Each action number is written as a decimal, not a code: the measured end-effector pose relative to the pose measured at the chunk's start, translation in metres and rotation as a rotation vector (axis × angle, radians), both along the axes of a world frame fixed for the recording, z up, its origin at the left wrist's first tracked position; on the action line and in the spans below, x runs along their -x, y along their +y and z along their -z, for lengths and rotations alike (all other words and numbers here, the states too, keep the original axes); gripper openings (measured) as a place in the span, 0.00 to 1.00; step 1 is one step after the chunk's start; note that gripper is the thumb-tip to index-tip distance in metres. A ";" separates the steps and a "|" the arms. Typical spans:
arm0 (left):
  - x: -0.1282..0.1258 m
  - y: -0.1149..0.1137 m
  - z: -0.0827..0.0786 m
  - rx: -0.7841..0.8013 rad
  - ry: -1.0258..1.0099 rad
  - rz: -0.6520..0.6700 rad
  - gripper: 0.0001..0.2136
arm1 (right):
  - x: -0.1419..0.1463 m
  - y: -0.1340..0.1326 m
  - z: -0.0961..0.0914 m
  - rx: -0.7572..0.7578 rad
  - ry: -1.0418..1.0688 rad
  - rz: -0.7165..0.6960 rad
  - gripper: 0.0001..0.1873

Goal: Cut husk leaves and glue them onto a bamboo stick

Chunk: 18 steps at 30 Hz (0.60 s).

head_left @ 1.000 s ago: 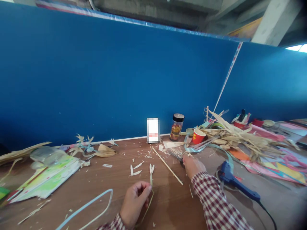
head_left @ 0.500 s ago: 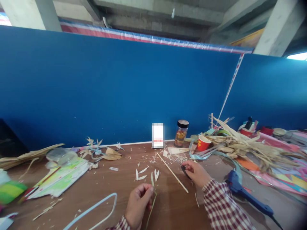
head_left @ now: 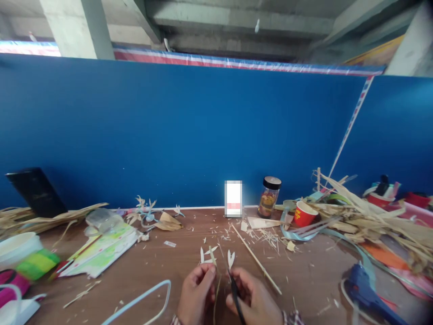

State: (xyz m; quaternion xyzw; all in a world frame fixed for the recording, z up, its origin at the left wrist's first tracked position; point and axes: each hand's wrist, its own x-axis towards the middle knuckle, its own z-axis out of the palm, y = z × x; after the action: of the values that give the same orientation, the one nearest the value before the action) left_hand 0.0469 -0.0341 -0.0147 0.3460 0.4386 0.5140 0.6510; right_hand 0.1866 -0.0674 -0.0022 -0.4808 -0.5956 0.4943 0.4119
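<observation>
My left hand (head_left: 199, 291), low in the middle of the view, is closed in a pinch on a thin pale-green strip of dried husk (head_left: 212, 255). The strip's tip points up from the fingertips and a narrow tail hangs below. Just to its right, my right hand (head_left: 252, 298) is closed around a slim black tool (head_left: 236, 293), whose tip points up and whose exact kind I cannot make out. Small white petal-shaped pieces (head_left: 231, 258) lie on the table beyond both hands, some partly hidden behind the left fingers.
A thin wooden stick (head_left: 257, 259) lies right of the hands, near scattered shavings (head_left: 267, 237). Farther right are a blue glue gun (head_left: 363, 284), a red paper cup (head_left: 305, 214) and dried husks (head_left: 358, 198). A lidded jar (head_left: 269, 197) stands by the blue partition. A bent pale-blue strip (head_left: 142, 298) lies left.
My right hand has moved left with the black tool, from the shavings to beside my left hand. The left hand keeps the strip. The view has shifted left.
</observation>
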 end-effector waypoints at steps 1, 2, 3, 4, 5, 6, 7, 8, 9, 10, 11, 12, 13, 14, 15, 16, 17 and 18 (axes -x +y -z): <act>0.000 0.001 0.000 -0.002 0.001 0.003 0.17 | -0.001 0.000 0.002 0.005 -0.015 -0.025 0.14; 0.001 0.001 0.000 -0.003 0.006 0.009 0.17 | -0.002 0.000 0.003 0.010 -0.021 -0.046 0.14; 0.001 0.001 -0.001 -0.004 0.014 0.012 0.17 | -0.004 0.001 0.004 0.015 -0.011 -0.067 0.14; 0.002 0.000 -0.002 -0.004 0.022 0.012 0.17 | -0.006 0.001 0.004 0.020 0.010 -0.092 0.13; 0.002 0.000 -0.003 0.000 0.027 0.009 0.17 | -0.008 0.002 0.005 0.029 0.038 -0.121 0.14; 0.002 0.000 -0.005 0.007 0.031 0.003 0.17 | -0.010 0.002 0.007 0.046 0.068 -0.151 0.14; 0.002 0.000 -0.006 0.019 0.034 -0.005 0.16 | -0.012 0.002 0.009 0.068 0.095 -0.179 0.14; 0.002 -0.001 -0.007 0.030 0.037 -0.014 0.16 | -0.013 0.002 0.011 0.093 0.114 -0.204 0.15; 0.003 0.000 -0.008 0.038 0.043 -0.023 0.16 | -0.015 0.003 0.013 0.113 0.123 -0.220 0.16; 0.003 0.000 -0.008 0.040 0.049 -0.026 0.16 | -0.016 0.003 0.015 0.128 0.122 -0.226 0.16; 0.003 0.000 -0.008 0.038 0.055 -0.028 0.15 | -0.017 0.003 0.017 0.136 0.117 -0.228 0.17; 0.004 0.000 -0.007 0.032 0.058 -0.026 0.15 | -0.017 0.002 0.019 0.139 0.110 -0.226 0.17; 0.004 0.001 -0.007 0.028 0.056 -0.024 0.14 | -0.017 0.002 0.020 0.140 0.106 -0.226 0.16; 0.004 0.001 -0.006 0.025 0.052 -0.023 0.14 | -0.017 0.002 0.021 0.140 0.105 -0.228 0.16; 0.005 0.001 -0.005 0.027 0.047 -0.024 0.14 | -0.017 0.003 0.022 0.138 0.107 -0.231 0.16; 0.005 0.001 -0.005 0.029 0.042 -0.026 0.14 | -0.017 0.003 0.022 0.137 0.110 -0.233 0.16; 0.005 0.002 -0.005 0.030 0.039 -0.029 0.14 | -0.017 0.003 0.022 0.135 0.110 -0.232 0.16; 0.005 0.002 -0.004 0.027 0.038 -0.030 0.14 | -0.017 0.003 0.022 0.134 0.107 -0.230 0.15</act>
State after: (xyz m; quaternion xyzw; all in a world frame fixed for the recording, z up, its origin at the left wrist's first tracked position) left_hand 0.0415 -0.0320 -0.0105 0.3402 0.4631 0.5109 0.6393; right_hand 0.2036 -0.0641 -0.0240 -0.4088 -0.5895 0.6021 0.3506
